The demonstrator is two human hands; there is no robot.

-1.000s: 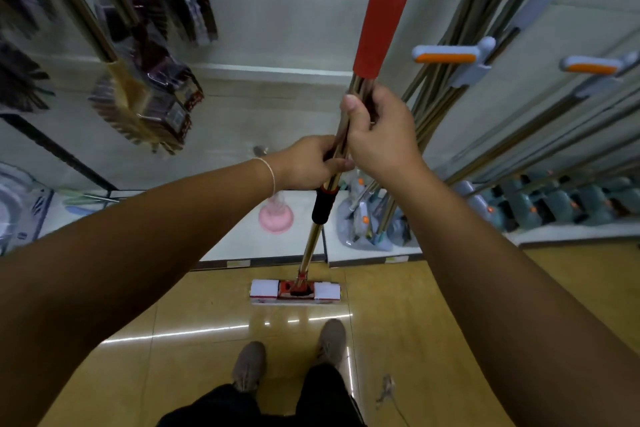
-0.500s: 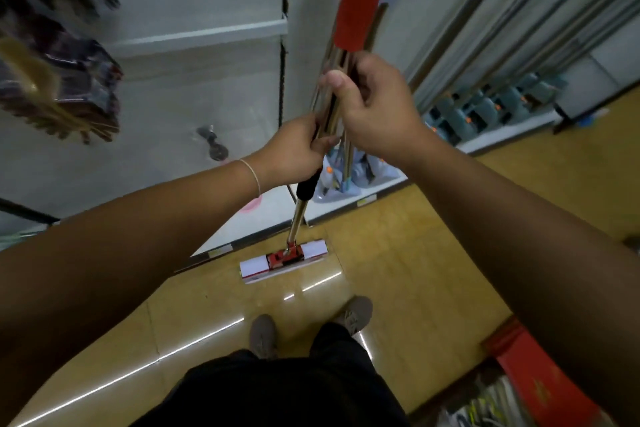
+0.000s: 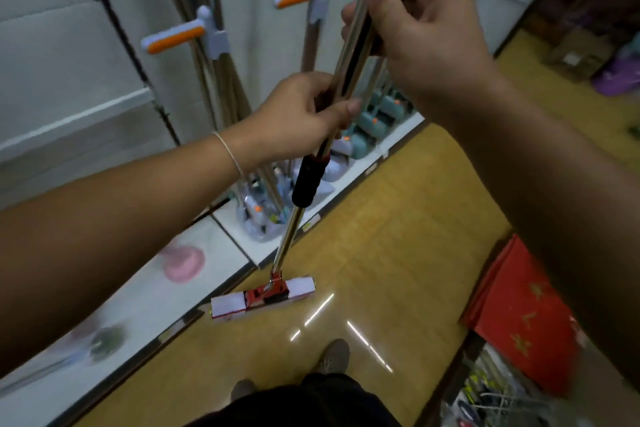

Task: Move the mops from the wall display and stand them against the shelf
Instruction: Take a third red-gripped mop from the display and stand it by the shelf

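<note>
I hold one mop by its shiny metal pole [image 3: 349,69]. My right hand [image 3: 415,28] grips the pole high up. Lower down, my left hand [image 3: 304,107] grips it just above the black sleeve [image 3: 308,180]. The mop's red and white sponge head [image 3: 263,296] hangs just over the yellow floor, near the low white ledge [image 3: 138,302] of the wall display. More mops [image 3: 221,80] with orange and white levers lean against the white wall panels behind, their teal heads [image 3: 374,121] on the ledge.
A pink plunger [image 3: 183,263] and a dark one [image 3: 104,343] stand on the ledge at left. A red box [image 3: 526,315] and a wire basket of goods [image 3: 491,395] sit at lower right. My shoes [image 3: 332,355] stand on the glossy floor.
The view has swung to the right and the mop has come with it, away from the wall. Both hands keep the same hold on the pole. The red box now shows at right.
</note>
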